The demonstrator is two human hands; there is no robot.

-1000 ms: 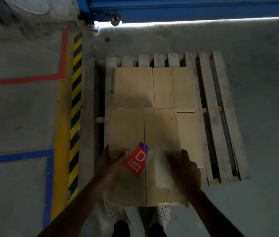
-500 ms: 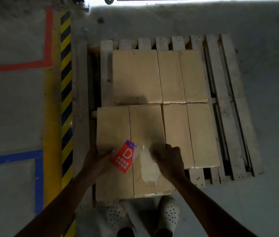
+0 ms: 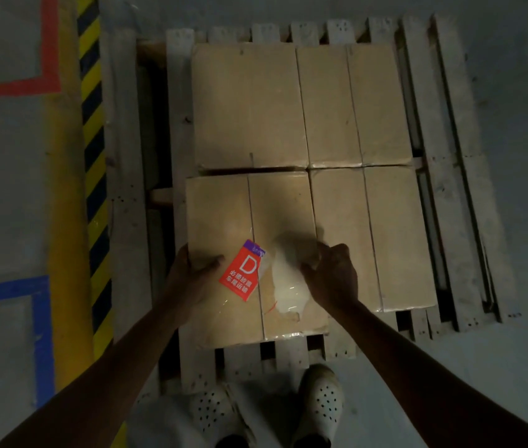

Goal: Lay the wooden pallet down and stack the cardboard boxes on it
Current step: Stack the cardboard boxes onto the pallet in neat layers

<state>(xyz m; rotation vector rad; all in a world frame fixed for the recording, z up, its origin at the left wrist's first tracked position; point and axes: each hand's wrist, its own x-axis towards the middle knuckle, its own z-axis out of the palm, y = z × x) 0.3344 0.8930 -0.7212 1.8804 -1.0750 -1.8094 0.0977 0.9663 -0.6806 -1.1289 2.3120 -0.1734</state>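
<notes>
Your left hand (image 3: 191,274) clasped the box (image 3: 282,215) by its left edge; your right hand (image 3: 332,276) rested curled on top.

One view only is given — a wide-angle camera worn on the head, aimed forward and steeply down. The pallet (image 3: 127,189) and boxes (image 3: 249,105) are seen from nearly overhead and close by; the arms (image 3: 133,357) are taken in from the bottom edge, and the shoes (image 3: 321,402) are caught at the lower border.
</notes>
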